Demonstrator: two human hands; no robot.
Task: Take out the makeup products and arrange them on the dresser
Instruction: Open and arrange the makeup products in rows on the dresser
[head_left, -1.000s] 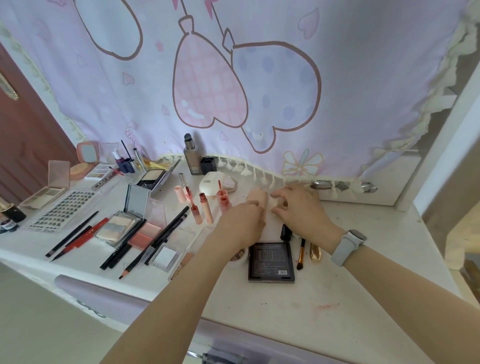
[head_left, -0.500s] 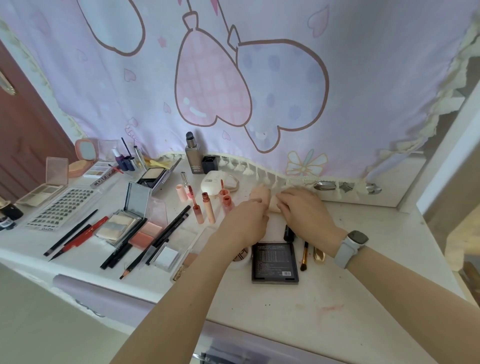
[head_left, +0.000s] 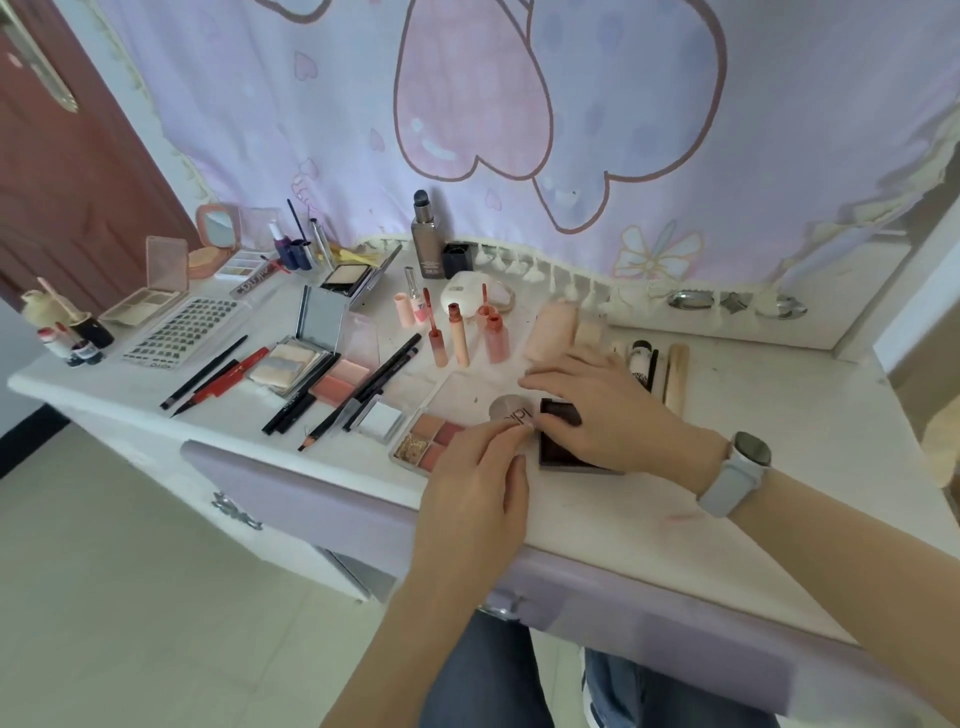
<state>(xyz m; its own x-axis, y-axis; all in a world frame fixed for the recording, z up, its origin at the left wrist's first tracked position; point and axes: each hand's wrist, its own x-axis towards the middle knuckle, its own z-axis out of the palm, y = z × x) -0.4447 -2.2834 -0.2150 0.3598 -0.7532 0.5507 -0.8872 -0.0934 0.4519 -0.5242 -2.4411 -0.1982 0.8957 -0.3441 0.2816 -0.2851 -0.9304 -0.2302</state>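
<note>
My left hand (head_left: 478, 478) reaches in from the near edge, its fingertips pinching a small round compact (head_left: 510, 409) with lettering on its lid. My right hand (head_left: 613, 415), a pale watch on its wrist, lies over a black square palette (head_left: 560, 413) and grips it right beside the compact. An open clear-lidded eyeshadow palette (head_left: 431, 441) sits just left of my left hand. Behind my hands stand two peach sponges (head_left: 553, 325). Lip glosses (head_left: 457, 338), pencils (head_left: 363, 389) and open powder cases (head_left: 311, 358) cover the white dresser (head_left: 727, 519) to the left.
A foundation bottle (head_left: 426, 234) stands at the back against a lilac curtain (head_left: 519, 104). Brushes and a black tube (head_left: 641, 358) lie right of my right hand. A lash tray (head_left: 182, 330) and small bottles (head_left: 78, 332) fill the far left. A lilac drawer front (head_left: 311, 499) runs below the edge.
Both hands have pulled back from the sponges at the rear to the round compact and black palette near the front. The camera has tilted downward, showing the drawer and floor.
</note>
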